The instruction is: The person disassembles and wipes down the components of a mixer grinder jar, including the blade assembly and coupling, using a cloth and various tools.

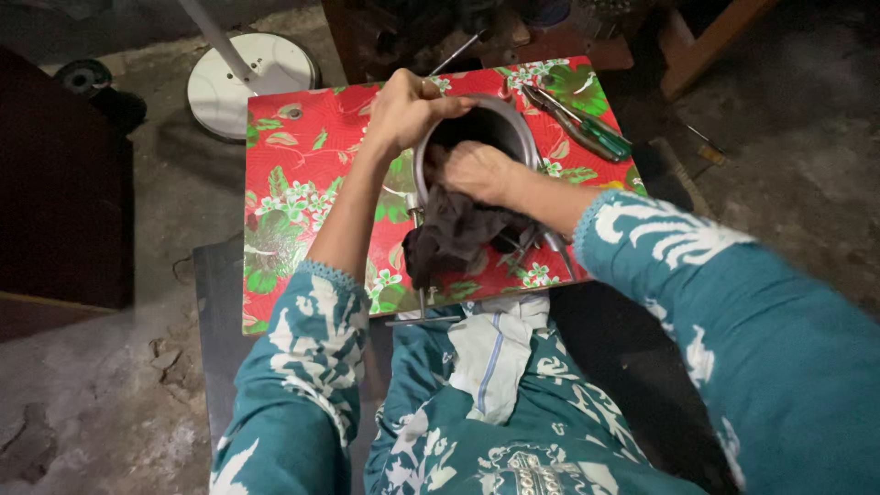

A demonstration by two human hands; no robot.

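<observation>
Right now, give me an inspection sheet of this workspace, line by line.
Surface: small table under a red floral cover, on a bare concrete floor.
Job's things: round metal pot tilted on the table; dark cloth trailing out over its rim.
Clutter: green-handled pliers at the table's far right; thin metal rods at the near edge; white cloth on the lap.
Hands: left hand grips the pot's rim; right hand presses the dark cloth at the pot's mouth.
Cables: nothing seen.
Surroundings: white round stand base beyond the table; dark furniture at left.
</observation>
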